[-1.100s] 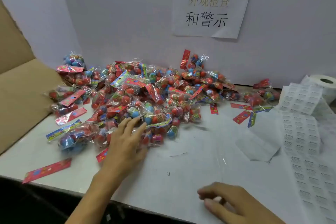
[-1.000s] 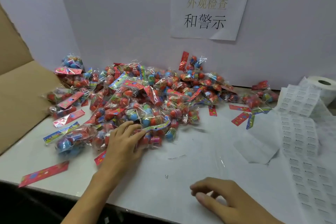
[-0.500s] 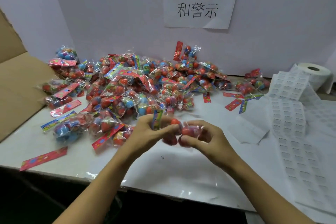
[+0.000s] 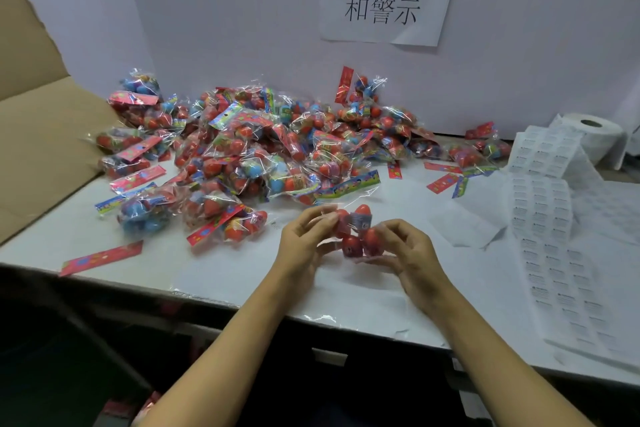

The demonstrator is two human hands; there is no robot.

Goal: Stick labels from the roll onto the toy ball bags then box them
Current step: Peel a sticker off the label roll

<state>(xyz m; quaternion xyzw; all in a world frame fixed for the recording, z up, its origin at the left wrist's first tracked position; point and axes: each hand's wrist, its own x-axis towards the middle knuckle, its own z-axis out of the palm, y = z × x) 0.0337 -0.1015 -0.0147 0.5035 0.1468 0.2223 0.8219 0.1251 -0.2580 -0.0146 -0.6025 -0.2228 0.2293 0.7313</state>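
Both hands are up over the desk [image 4: 242,274], close together, and they hold one little toy ball bag [image 4: 356,236] between them. The left hand [image 4: 304,243] pinches the top of the bag with its fingertips. The right hand [image 4: 405,250] curls round the red balls from the other side. The bag looks light and crinkly, and the plastic is shiny, so it may slip. The balls inside look round and hard and can roll about. Holding the flat top edge seems best. The big pile of bags [image 4: 256,152] lies just past the hands, and the label roll [image 4: 595,135] sits far off beyond the right hand.
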